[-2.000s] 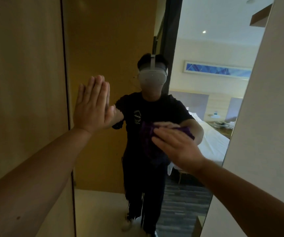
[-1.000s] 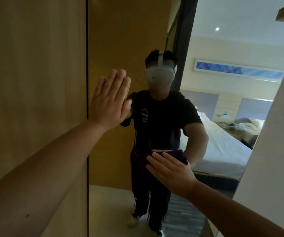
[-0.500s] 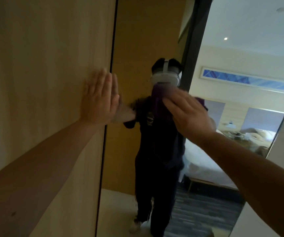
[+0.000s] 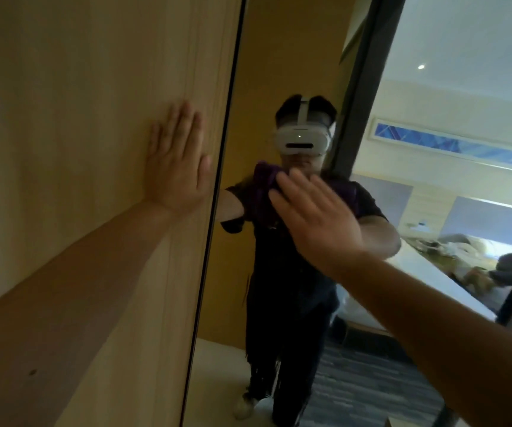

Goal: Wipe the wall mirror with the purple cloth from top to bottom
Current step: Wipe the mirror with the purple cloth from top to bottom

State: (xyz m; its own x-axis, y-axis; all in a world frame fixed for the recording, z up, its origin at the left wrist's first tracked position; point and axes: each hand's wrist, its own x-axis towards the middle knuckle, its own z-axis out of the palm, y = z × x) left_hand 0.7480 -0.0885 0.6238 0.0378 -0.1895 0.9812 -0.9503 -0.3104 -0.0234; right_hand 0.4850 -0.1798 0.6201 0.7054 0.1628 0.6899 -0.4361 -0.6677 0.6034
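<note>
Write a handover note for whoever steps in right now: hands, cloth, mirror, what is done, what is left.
Left hand: open, flat on the wooden panel just left of the mirror's edge, bracing; holds nothing.
Right hand: flat, pressing the purple cloth against the wall mirror, fingers spread; no closed grip.
Cloth: at about mid-height of the visible glass, mostly hidden behind the hand.
Done: cannot tell from the glass which parts are wiped; no streaks show.
Left: glass above the cloth and all of it below, down to the floor edge. Start at the top and work downward.
</note>
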